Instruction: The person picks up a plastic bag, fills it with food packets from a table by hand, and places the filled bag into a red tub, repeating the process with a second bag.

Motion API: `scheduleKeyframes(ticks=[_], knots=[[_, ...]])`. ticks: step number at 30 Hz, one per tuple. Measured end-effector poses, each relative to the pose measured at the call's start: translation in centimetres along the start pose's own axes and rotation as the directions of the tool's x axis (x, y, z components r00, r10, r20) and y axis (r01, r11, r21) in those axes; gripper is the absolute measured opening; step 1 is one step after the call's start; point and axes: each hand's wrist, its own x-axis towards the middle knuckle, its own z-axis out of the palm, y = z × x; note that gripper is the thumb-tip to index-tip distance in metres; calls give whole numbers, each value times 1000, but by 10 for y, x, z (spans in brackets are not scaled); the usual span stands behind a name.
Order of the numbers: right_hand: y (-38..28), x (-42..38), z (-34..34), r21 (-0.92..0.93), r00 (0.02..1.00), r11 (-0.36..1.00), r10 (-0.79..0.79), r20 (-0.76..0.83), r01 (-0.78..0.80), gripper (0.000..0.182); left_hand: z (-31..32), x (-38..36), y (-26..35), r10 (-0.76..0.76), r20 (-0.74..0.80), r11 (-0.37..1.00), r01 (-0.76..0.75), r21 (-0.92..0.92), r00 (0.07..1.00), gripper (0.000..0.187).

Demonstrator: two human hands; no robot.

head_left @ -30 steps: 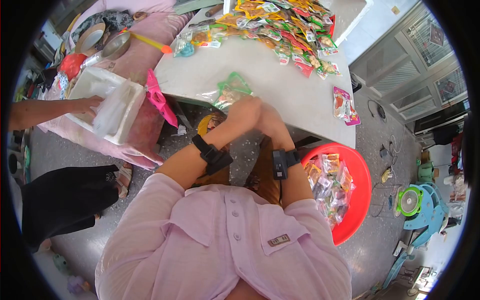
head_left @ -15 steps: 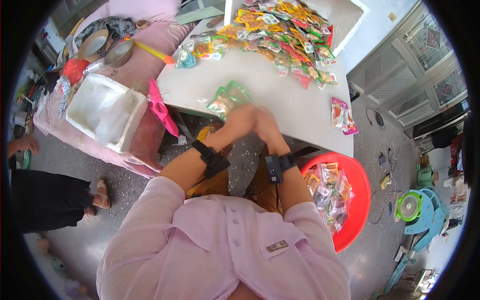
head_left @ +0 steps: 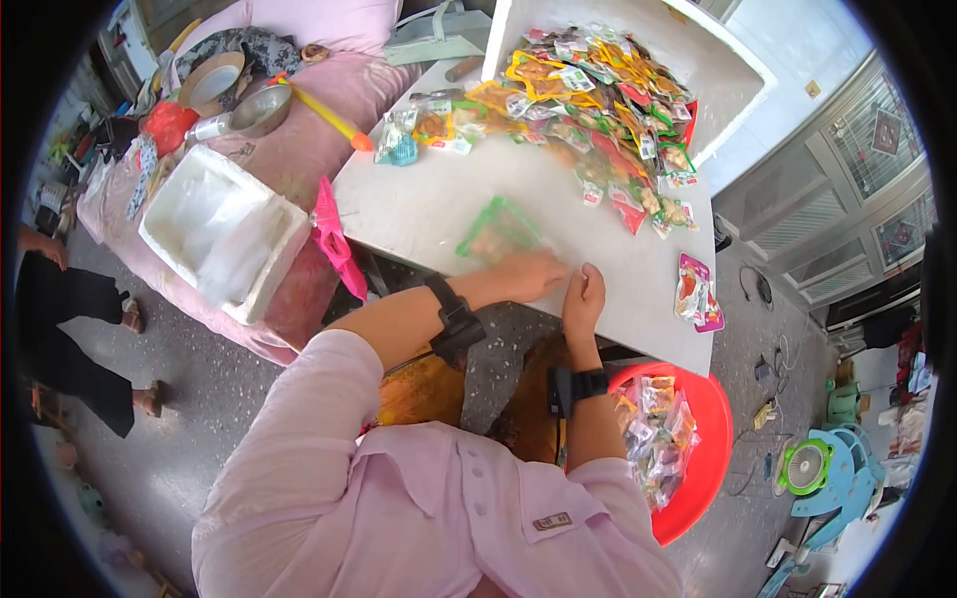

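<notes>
Hands apart now: my left hand presses flat on the green-edged clear snack bag; my right hand, loosely curled, holds nothing on the white surface.

Green-edged clear packet, red basin

No legible text anywhere. Small tag on the shirt has marks, too small to read. Snack packets piled at the tabletop far edge show print, blurred, unreadable.
</notes>
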Motion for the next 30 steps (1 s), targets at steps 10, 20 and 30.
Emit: scheduleKeyframes(ticks=[10, 20, 30], knots=[[-1, 0, 2, 35, 992, 995, 93, 88, -96, 23, -103, 48, -123, -58, -543, 761, 389, 519, 837, 35], [-4, -2, -2, 68, 992, 995, 72, 103, -79, 19, -102, 78, -134, -425, -81, 708, 387, 590, 902, 24], [-12, -1, -5, 105, 993, 991, 70, 95, -80, 16, -68, 178, -121, -156, -315, 867, 283, 410, 936, 21]])
